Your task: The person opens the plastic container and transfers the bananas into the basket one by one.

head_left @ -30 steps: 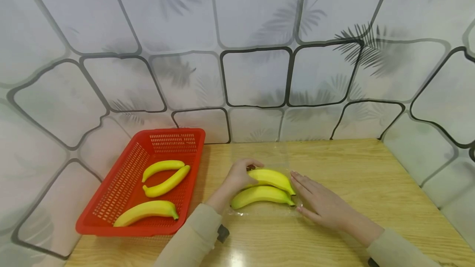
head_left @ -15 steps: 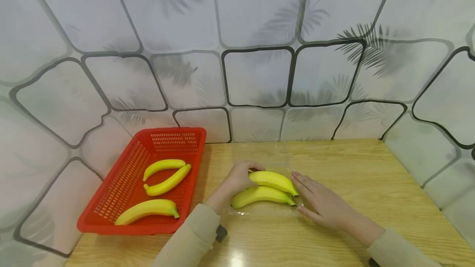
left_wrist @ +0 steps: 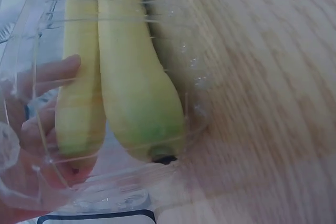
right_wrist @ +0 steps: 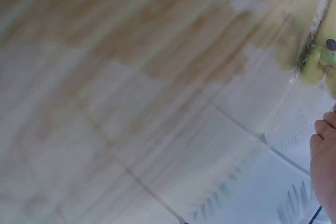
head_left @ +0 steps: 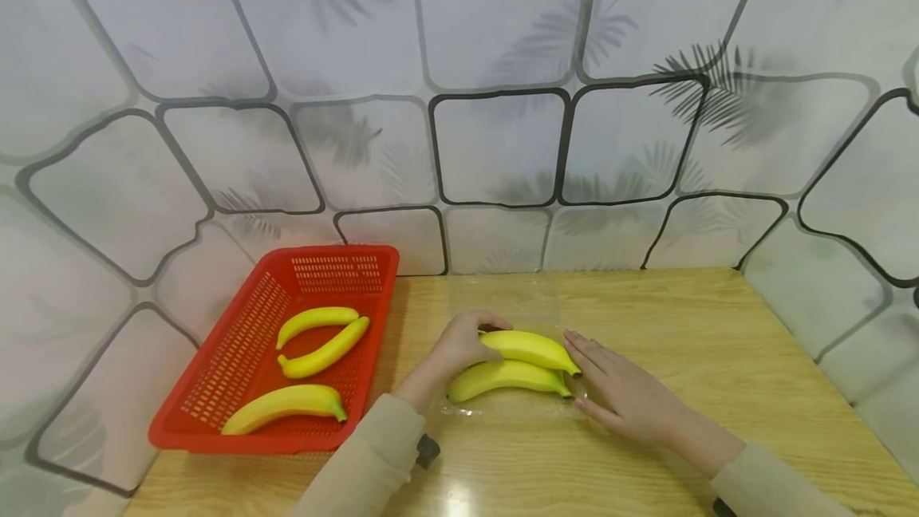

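Bananas (head_left: 506, 378), curved, yellow, lie in a clear plastic box (head_left: 467, 412); your left hand (head_left: 463, 341) grips the farther, right hand (head_left: 621, 389) straight-fingered alongside; uneven pushing could skid the box.

Table (head_left: 707, 333) glare — wrist views seemingly soft.

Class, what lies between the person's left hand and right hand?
Two bananas, side by side in a clear plastic container, with the left hand gripping the farther one; the head view shows this.
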`<state>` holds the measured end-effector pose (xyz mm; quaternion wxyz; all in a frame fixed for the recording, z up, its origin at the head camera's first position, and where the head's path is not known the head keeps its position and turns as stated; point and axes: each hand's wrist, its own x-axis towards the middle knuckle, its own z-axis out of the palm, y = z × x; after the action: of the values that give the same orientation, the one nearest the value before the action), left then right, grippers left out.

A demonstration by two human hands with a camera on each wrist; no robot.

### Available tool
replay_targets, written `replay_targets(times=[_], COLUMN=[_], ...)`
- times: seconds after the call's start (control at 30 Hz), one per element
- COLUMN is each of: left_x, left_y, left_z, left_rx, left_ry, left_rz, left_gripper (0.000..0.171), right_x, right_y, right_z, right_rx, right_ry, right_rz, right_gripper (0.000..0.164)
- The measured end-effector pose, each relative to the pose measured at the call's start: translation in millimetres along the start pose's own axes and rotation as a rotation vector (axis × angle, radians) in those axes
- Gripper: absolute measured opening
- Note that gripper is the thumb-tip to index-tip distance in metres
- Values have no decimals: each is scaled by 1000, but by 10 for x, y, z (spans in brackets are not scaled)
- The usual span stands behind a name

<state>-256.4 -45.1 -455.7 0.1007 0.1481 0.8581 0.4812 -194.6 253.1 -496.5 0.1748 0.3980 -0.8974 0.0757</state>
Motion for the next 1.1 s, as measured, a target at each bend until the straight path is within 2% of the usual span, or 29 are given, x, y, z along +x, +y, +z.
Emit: replay_targets(times=[0.3, 0.67, 1.1], left_x=[2, -49, -115], left_y=[57, 85, 171], left_z=[-11, -28, -58], left_rx=[-17, -45, -139], left_ry=[-3, 27, 81], left_rz=[-8, -28, -157], left_gripper=[43, 43, 42], right_x=[6, 10, 11], right_y=[-5, 2, 13], right_z=[-12, -23, -15], right_rx=[12, 5, -8], right_ry=[2, -9, 9], right_rz=[0, -10, -23], right_gripper=[79, 80, 78])
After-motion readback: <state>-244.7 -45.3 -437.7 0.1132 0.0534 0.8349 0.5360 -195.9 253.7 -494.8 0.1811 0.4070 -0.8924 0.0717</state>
